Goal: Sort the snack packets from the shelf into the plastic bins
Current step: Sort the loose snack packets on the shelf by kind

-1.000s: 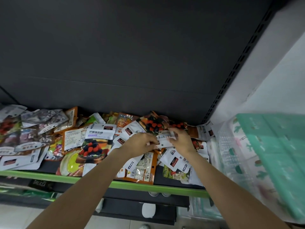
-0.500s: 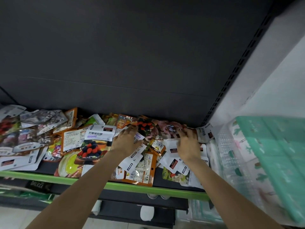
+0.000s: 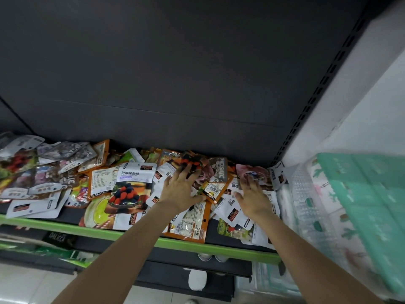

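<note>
A heap of snack packets covers the dark shelf with a green front edge (image 3: 72, 227). My left hand (image 3: 179, 191) lies flat with spread fingers on the middle of the heap, fingertips on a packet with red and black berries (image 3: 192, 160). My right hand (image 3: 252, 197) rests flat on white packets to the right, fingers touching a pink packet (image 3: 252, 170). Neither hand grips anything. A large white berry packet (image 3: 131, 185) and an orange packet (image 3: 190, 224) lie near the left hand. Clear plastic bins with green lids (image 3: 363, 194) stand stacked at the right.
The shelf's dark back panel (image 3: 175, 84) rises behind the packets. A white wall (image 3: 361, 106) runs along the right side. Lower shelves (image 3: 54, 244) and a tiled floor show beneath the green edge. More grey and purple packets (image 3: 43, 167) are piled at the left.
Both hands let go of the small white packet they held together, moved apart and deeper into the heap, and now lie flat on it.
</note>
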{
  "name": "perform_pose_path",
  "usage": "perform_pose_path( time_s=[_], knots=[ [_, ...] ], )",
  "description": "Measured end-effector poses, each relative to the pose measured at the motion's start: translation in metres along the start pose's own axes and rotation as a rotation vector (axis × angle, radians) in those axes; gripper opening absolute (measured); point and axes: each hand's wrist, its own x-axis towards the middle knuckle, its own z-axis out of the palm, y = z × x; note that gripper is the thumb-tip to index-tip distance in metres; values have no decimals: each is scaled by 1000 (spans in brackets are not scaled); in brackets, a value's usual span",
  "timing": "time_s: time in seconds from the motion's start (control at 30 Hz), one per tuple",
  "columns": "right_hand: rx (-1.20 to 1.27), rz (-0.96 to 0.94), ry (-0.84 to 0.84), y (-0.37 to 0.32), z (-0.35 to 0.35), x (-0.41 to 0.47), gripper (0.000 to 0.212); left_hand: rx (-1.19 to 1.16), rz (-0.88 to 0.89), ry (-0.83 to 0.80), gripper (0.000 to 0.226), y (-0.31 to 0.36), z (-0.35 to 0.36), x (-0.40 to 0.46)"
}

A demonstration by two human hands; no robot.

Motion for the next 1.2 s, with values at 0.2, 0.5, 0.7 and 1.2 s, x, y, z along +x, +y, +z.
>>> perform_pose_path(
  time_s=[0.2,0.5,0.7,1.2],
  knots=[
    [0,-10,-20,5,1,0,61,75,-26,-17,69,-12,2,-3],
    [47,-51,65,-9,2,10,64,51,-78,59,70,-20,-2,-10],
    [33,-55,-17,-5,4,11,66,137,210,-18,96,27,-4,30],
    [215,-22,-48,8,3,14,53,-75,387,255,36,25,0,31]
  ],
)
